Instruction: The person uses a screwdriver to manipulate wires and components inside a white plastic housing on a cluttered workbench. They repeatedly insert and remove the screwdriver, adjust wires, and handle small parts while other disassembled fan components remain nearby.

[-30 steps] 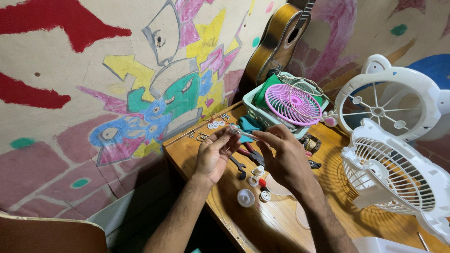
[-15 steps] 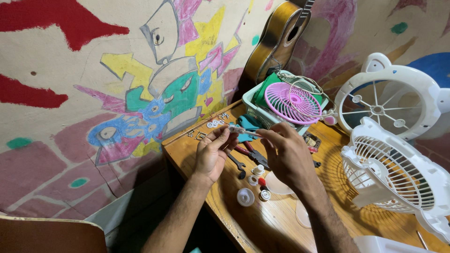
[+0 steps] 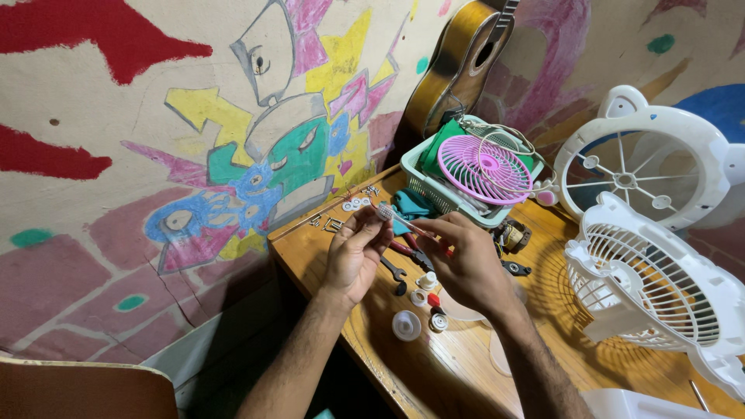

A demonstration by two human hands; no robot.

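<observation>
**Holding a screwdriver over the bench**

Gripping a thin screwdriver [image 3: 403, 225] between both hands, we keep its long axis slanting from far left to near right. Left hand [image 3: 355, 252] pinches the tip end; right hand [image 3: 466, 260] closes on the handle. A green basket [image 3: 423, 186] sits beyond.

Left hand [image 3: 357, 252] and right hand [image 3: 464, 260] meet, fingers pinched.

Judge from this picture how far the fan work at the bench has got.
Done: the white fan grille and its round frame lie apart, and small caps and fittings are spread on the wooden bench. In hand: the left hand pinches a small clear part while the right hand holds a slim tool to it. Left: nothing looks reassembled.
</observation>
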